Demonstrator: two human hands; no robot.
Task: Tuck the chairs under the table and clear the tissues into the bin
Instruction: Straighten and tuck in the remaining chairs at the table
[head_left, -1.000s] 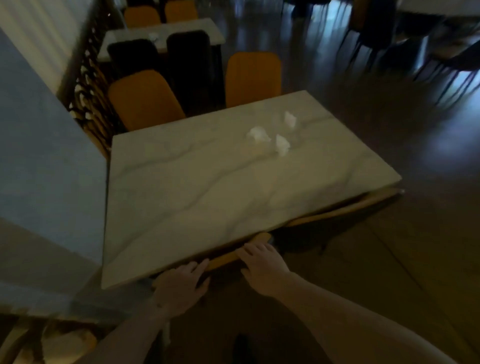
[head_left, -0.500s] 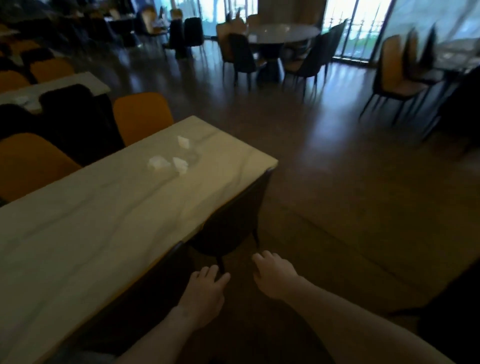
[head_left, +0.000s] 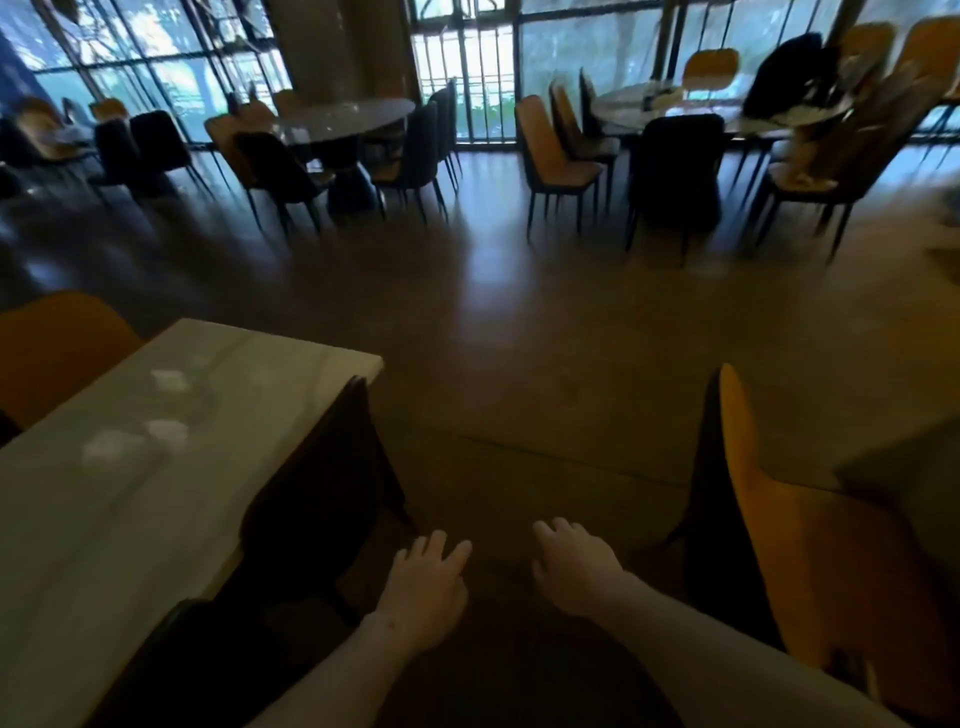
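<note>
Dim dining hall, dark floor (head_left: 519, 364), big windows behind. Marble table (head_left: 62, 545) at left with three blurry tissues (head_left: 169, 379) near its far end. Dark chair (head_left: 311, 499) pushed against table edge. Orange chair (head_left: 810, 545) stands apart at right. Left hand (head_left: 423, 590) and right hand (head_left: 576, 569) hang loose, fingers spread, holding nothing.

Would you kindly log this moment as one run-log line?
left hand: open, empty | right hand: open, empty | dark chair: against marble table | tissues: on table | orange chair: untucked
</note>
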